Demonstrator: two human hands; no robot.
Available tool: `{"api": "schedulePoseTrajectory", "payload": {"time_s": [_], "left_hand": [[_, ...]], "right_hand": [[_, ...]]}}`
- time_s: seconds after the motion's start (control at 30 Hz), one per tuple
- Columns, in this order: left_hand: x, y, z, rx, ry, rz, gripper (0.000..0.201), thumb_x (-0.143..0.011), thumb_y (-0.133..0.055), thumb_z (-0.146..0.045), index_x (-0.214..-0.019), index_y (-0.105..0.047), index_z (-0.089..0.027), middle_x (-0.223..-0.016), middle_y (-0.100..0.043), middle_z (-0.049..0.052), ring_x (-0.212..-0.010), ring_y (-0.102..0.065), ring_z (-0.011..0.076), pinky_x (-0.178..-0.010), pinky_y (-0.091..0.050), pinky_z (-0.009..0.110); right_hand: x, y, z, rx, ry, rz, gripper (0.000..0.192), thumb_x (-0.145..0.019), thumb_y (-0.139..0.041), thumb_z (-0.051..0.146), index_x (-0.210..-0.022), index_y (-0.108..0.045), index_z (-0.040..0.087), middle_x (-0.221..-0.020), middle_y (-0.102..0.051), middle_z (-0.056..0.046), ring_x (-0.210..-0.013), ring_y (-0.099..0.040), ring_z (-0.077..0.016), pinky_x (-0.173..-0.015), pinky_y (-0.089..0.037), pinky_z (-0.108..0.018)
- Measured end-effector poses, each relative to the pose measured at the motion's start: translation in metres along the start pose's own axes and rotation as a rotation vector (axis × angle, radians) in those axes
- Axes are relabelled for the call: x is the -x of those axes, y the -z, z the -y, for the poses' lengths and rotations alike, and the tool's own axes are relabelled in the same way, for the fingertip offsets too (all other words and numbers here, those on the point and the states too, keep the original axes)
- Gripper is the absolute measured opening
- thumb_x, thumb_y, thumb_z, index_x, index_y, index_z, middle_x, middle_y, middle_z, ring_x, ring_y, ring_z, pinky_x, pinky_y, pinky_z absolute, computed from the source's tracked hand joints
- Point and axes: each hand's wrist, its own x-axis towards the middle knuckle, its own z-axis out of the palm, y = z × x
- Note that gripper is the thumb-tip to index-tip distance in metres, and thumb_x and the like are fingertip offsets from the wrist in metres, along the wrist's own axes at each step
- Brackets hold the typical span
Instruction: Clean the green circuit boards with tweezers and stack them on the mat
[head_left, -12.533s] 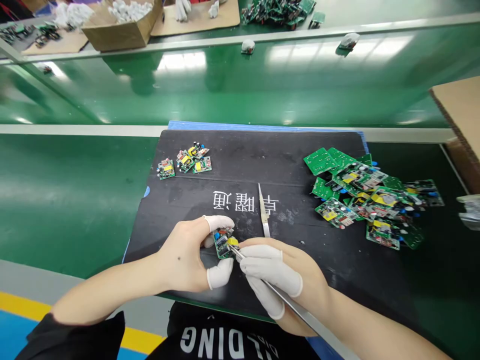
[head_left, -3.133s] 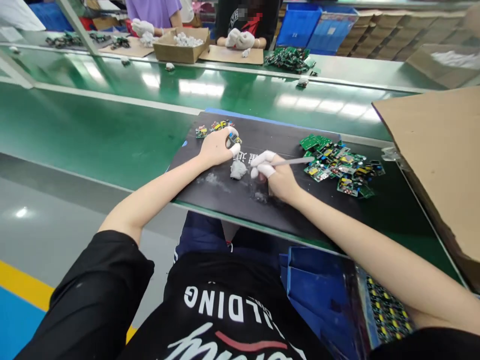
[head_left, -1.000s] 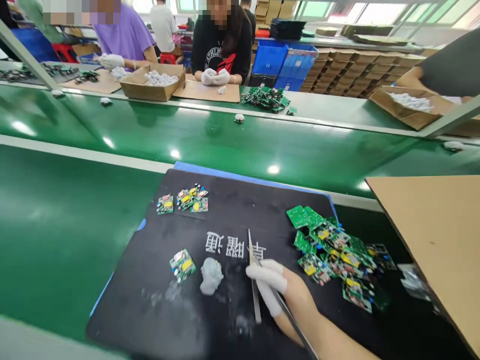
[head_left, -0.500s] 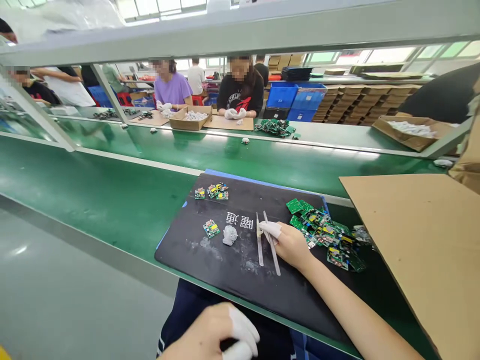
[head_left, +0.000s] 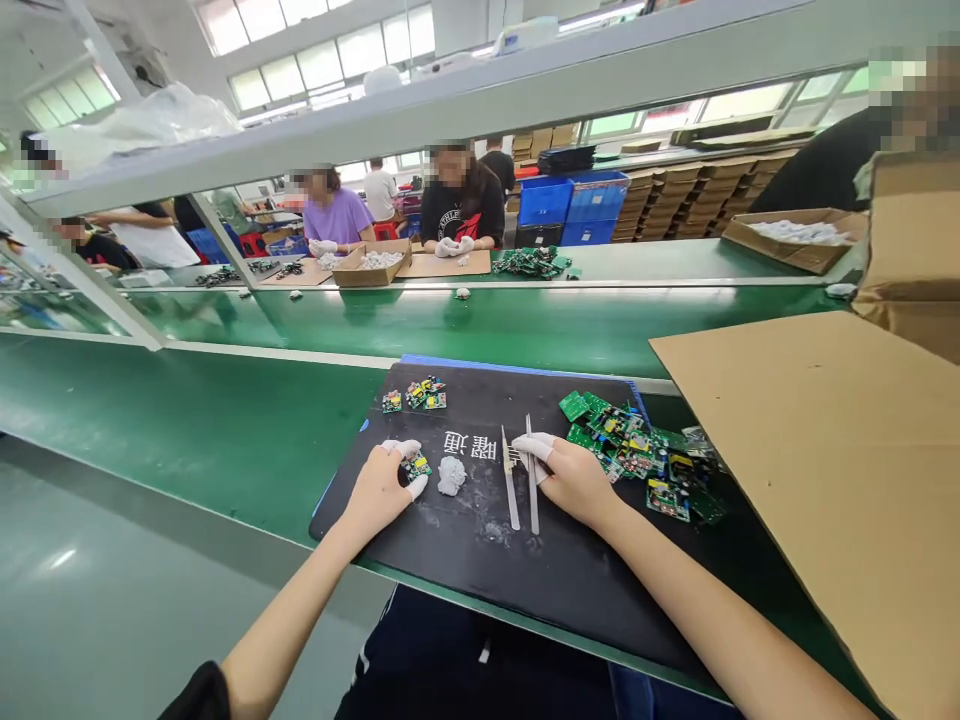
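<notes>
My left hand reaches onto the black mat, white finger covers on thumb and fingertips closed around a small circuit board. Part of that board is hidden by the fingers. Just right of it sits a lump of whitish putty. My right hand, also with covered fingertips, pinches metal tweezers that stand nearly parallel to a second slim metal tool lying on the mat. Its fingertips come close to that second tool; contact cannot be made out.
A heap of circuit boards lies right of my right hand, beside a large cardboard sheet. Several boards sit at the mat's upper left. Beyond runs a green conveyor with white lumps; co-workers sit across it. A shelf beam spans overhead.
My left hand has gone from near my lap up and forward onto the mat and closed on the circuit board. The tweezers in my right hand have turned more upright. The view has tilted up.
</notes>
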Motion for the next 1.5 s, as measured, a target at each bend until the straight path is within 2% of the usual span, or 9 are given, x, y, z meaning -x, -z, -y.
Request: {"api": "schedulePoseTrajectory", "payload": {"time_s": [0.23,0.4,0.53,0.73,0.9,1.03,1.17,1.3,1.5], "left_hand": [[-0.020,0.016,-0.018,0.208,-0.201,-0.236,0.047,-0.080,-0.063,-0.030,-0.124,-0.049,-0.023,-0.116,-0.062,0.009,-0.103,-0.063,0.0251,-0.089,-0.054,0.042],[-0.045,0.020,-0.055,0.371,-0.486,-0.480,0.044,-0.073,-0.075,-0.033,-0.110,-0.052,-0.026,-0.097,-0.063,0.004,-0.090,-0.065,0.0229,-0.079,-0.056,0.040],[-0.066,0.017,-0.077,0.464,-0.644,-0.641,0.031,-0.076,-0.072,-0.028,-0.097,-0.049,-0.026,-0.088,-0.062,0.001,-0.078,-0.065,0.0183,-0.066,-0.056,0.034],[-0.071,-0.001,-0.080,0.526,-0.758,-0.551,0.022,-0.083,-0.065,-0.028,-0.083,-0.043,-0.026,-0.090,-0.068,0.001,-0.073,-0.068,0.0163,-0.063,-0.055,0.033],[-0.057,-0.015,-0.072,0.598,-0.648,-0.365,0.022,-0.084,-0.063,-0.033,-0.089,-0.043,-0.025,-0.091,-0.068,0.006,-0.075,-0.069,0.0191,-0.062,-0.056,0.033],[-0.042,-0.024,-0.064,0.732,-0.547,-0.189,0.031,-0.080,-0.070,-0.031,-0.094,-0.043,-0.025,-0.101,-0.068,0.008,-0.087,-0.069,0.0226,-0.074,-0.057,0.039],[-0.037,-0.030,-0.058,0.727,-0.625,-0.203,0.038,-0.076,-0.075,-0.028,-0.099,-0.045,-0.025,-0.101,-0.069,0.009,-0.084,-0.071,0.0217,-0.075,-0.057,0.038],[-0.040,-0.037,-0.057,0.743,-0.674,-0.255,0.033,-0.075,-0.076,-0.027,-0.092,-0.047,-0.026,-0.097,-0.072,0.006,-0.077,-0.072,0.0198,-0.067,-0.056,0.032],[-0.040,-0.043,-0.059,0.778,-0.732,-0.330,0.030,-0.076,-0.073,-0.024,-0.080,-0.043,-0.025,-0.100,-0.071,0.003,-0.066,-0.069,0.0159,-0.063,-0.056,0.032]], "right_hand": [[-0.002,0.010,0.009,-0.123,-0.073,-0.039,0.023,-0.087,-0.046,0.017,-0.098,-0.066,0.021,-0.093,-0.074,-0.009,-0.086,-0.069,-0.0222,-0.076,-0.057,-0.033],[-0.003,0.014,0.014,-0.282,-0.176,-0.039,0.015,-0.087,-0.050,0.022,-0.078,-0.062,0.023,-0.070,-0.065,-0.004,-0.062,-0.061,-0.0182,-0.063,-0.051,-0.029],[-0.014,0.023,0.030,-0.500,-0.276,-0.014,0.025,-0.094,-0.045,0.035,-0.082,-0.064,0.023,-0.074,-0.064,-0.004,-0.070,-0.061,-0.0185,-0.066,-0.050,-0.029],[-0.040,0.029,0.065,-0.943,-0.401,0.126,0.057,-0.095,-0.031,0.063,-0.074,-0.061,0.019,-0.056,-0.052,0.001,-0.052,-0.048,-0.0137,-0.053,-0.044,-0.026],[-0.039,0.023,0.082,-1.266,-0.523,0.204,0.060,-0.082,-0.046,0.074,-0.070,-0.059,0.018,-0.057,-0.045,0.002,-0.051,-0.037,-0.0107,-0.047,-0.034,-0.023],[-0.030,0.017,0.088,-1.383,-0.629,0.215,0.055,-0.076,-0.059,0.072,-0.070,-0.059,0.017,-0.057,-0.042,0.004,-0.050,-0.030,-0.0087,-0.047,-0.029,-0.022],[-0.024,0.014,0.089,-1.518,-0.747,0.209,0.049,-0.065,-0.075,0.065,-0.080,-0.063,0.019,-0.067,-0.050,0.002,-0.056,-0.039,-0.0096,-0.056,-0.038,-0.022],[-0.016,0.013,0.085,-1.350,-0.730,0.146,0.049,-0.065,-0.077,0.062,-0.088,-0.063,0.021,-0.067,-0.048,0.003,-0.058,-0.040,-0.0110,-0.057,-0.039,-0.024],[-0.010,0.012,0.077,-0.814,-0.371,-0.128,0.033,-0.080,-0.071,0.036,-0.110,-0.060,0.028,-0.071,-0.048,0.003,-0.061,-0.046,-0.0143,-0.057,-0.042,-0.026]]}}
